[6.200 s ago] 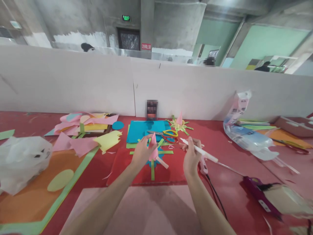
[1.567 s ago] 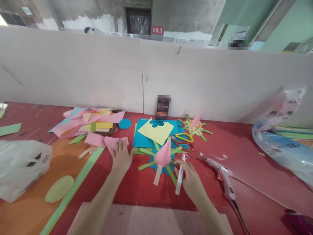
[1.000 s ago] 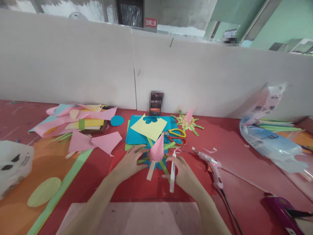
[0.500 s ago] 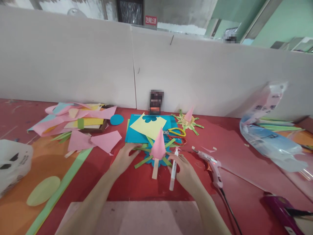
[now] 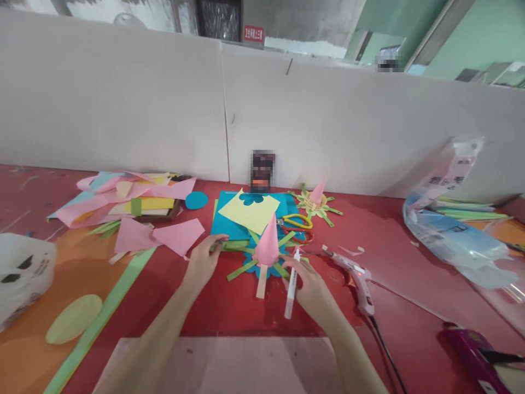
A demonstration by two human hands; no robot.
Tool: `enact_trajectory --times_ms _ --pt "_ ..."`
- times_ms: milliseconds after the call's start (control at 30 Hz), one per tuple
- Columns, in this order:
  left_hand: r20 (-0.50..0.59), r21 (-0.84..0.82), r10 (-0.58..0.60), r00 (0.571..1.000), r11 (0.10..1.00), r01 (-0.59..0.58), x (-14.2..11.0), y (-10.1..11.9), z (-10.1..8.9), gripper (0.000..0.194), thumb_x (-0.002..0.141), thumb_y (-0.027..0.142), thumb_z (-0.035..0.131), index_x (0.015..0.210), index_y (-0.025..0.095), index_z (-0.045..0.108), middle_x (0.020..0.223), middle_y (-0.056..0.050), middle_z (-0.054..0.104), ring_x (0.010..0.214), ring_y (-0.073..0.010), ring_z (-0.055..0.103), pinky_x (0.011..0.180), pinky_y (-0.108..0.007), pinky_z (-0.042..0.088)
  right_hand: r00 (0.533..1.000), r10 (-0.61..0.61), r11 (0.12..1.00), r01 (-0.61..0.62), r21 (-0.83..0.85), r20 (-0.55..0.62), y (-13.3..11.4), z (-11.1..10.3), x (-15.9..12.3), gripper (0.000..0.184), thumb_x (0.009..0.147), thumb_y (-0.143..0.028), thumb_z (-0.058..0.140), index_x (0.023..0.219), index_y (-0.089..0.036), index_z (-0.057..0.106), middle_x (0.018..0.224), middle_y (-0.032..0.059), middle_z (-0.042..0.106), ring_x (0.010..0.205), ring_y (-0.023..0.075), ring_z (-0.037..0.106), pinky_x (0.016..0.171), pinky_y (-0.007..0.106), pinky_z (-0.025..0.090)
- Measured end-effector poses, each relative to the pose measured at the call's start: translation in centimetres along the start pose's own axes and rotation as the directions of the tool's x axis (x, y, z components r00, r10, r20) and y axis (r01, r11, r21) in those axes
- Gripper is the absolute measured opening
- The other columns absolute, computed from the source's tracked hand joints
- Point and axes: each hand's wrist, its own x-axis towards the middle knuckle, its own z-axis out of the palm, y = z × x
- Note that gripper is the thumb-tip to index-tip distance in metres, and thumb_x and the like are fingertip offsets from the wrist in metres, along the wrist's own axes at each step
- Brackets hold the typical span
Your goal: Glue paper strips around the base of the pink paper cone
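A pink paper cone [image 5: 267,246] stands on a blue flower-shaped paper piece [image 5: 250,268], with several green paper strips and a beige strip [image 5: 261,282] radiating from it. My left hand [image 5: 204,261] is at the left side, its thumb and forefinger closed on the outer end of a green paper strip [image 5: 234,247]. My right hand [image 5: 308,280] is at the right edge of the flower, fingers curled round a white pen [image 5: 291,287] that points tip upward. Its fingertips reach to the flower's edge near the cone, partly hidden.
Scissors [image 5: 297,221] lie on blue and yellow sheets [image 5: 250,210] behind the flower. A similar finished-looking flower [image 5: 315,202] sits further right. A glue gun [image 5: 355,276] with its cord lies at right, a plastic bag [image 5: 455,235] beyond. Paper scraps [image 5: 156,235] spread at left.
My left hand has shifted slightly up and left, and its fingers have drawn together at the green strip's end. The right hand and pen stay nearly still.
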Motion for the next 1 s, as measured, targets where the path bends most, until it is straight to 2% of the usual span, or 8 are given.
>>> enact_trajectory --times_ms 100,200,267,467,600,700,867,1000 --pt "0.052 0.046 0.059 0.997 0.997 -0.062 -0.6 1.0 1.0 0.028 0.089 0.029 0.042 0.109 0.022 0.060 0.114 -0.004 0.066 0.107 -0.0193 0.060 0.095 -0.036 0.047 0.999 0.024 0.997 -0.027 0.069 0.038 -0.1 0.1 -0.1 0.034 0.075 -0.007 0.044 0.100 -0.024 0.061 0.118 0.0070 0.061 0.104 0.0214 0.060 0.084 0.035 0.050" --pt "0.112 0.111 0.137 0.984 0.982 -0.150 -1.2 1.9 1.9 0.031 0.090 0.030 0.044 0.117 0.022 0.056 0.118 -0.005 0.063 0.113 -0.0209 0.056 0.101 -0.040 0.041 0.993 0.041 0.991 -0.054 0.122 0.111 -0.3 0.4 -0.2 0.046 0.066 0.000 0.039 0.099 -0.024 0.060 0.115 0.0056 0.062 0.098 0.0189 0.062 0.081 0.031 0.050" --pt "0.173 0.143 0.164 0.971 0.971 -0.189 -1.5 2.4 2.3 0.034 0.090 0.034 0.045 0.121 0.024 0.054 0.122 -0.005 0.061 0.118 -0.0219 0.052 0.104 -0.042 0.037 0.990 0.041 0.990 -0.059 0.128 0.138 -0.4 0.6 -0.2 0.047 0.064 0.000 0.038 0.097 -0.024 0.060 0.112 0.0055 0.063 0.094 0.0185 0.063 0.079 0.030 0.050" --pt "0.306 0.290 0.105 0.946 0.936 -0.198 -2.3 2.9 3.1 0.039 0.091 0.032 0.045 0.128 0.023 0.047 0.132 -0.007 0.055 0.125 -0.0233 0.046 0.111 -0.049 0.025 0.991 0.007 0.993 -0.023 0.119 0.132 -0.7 0.8 -0.1 0.046 0.062 0.001 0.037 0.094 -0.023 0.062 0.110 0.0059 0.064 0.098 0.0193 0.061 0.080 0.030 0.048" --pt "0.283 0.371 0.109 0.953 0.904 -0.214 -2.4 2.8 3.8 0.045 0.089 0.035 0.048 0.133 0.023 0.043 0.138 -0.009 0.049 0.131 -0.0256 0.039 0.112 -0.055 0.017 0.992 0.012 0.995 -0.024 0.100 0.127 -0.9 0.7 0.0 0.047 0.063 0.001 0.037 0.094 -0.023 0.062 0.107 0.0057 0.064 0.094 0.0190 0.062 0.078 0.030 0.048" --pt "0.267 0.297 0.108 0.958 0.936 -0.188 -2.2 3.0 4.0 0.043 0.090 0.032 0.047 0.132 0.026 0.045 0.132 -0.006 0.055 0.126 -0.0239 0.045 0.112 -0.054 0.017 0.991 0.014 0.996 -0.026 0.088 0.133 -0.9 0.6 0.0 0.047 0.063 0.001 0.037 0.095 -0.023 0.062 0.105 0.0058 0.064 0.092 0.0189 0.062 0.077 0.029 0.048" --pt "0.126 0.081 0.086 0.988 0.992 -0.096 -1.6 3.6 3.7 0.027 0.086 0.028 0.051 0.110 0.022 0.062 0.115 -0.006 0.064 0.110 -0.0219 0.056 0.100 -0.042 0.040 0.993 0.000 0.997 -0.009 0.075 0.114 -1.0 0.5 -0.1 0.043 0.064 0.001 0.037 0.091 -0.023 0.061 0.100 0.0053 0.064 0.089 0.0189 0.061 0.074 0.028 0.047" --pt "0.103 0.000 0.106 0.989 0.994 -0.107 -1.8 4.3 3.5 0.020 0.084 0.025 0.053 0.097 0.022 0.067 0.102 -0.004 0.068 0.101 -0.0213 0.060 0.096 -0.042 0.044 0.996 0.007 1.000 -0.008 0.020 0.091 -0.9 0.5 -0.2 0.041 0.061 0.002 0.037 0.085 -0.022 0.060 0.087 0.0041 0.063 0.080 0.0181 0.060 0.069 0.026 0.046"
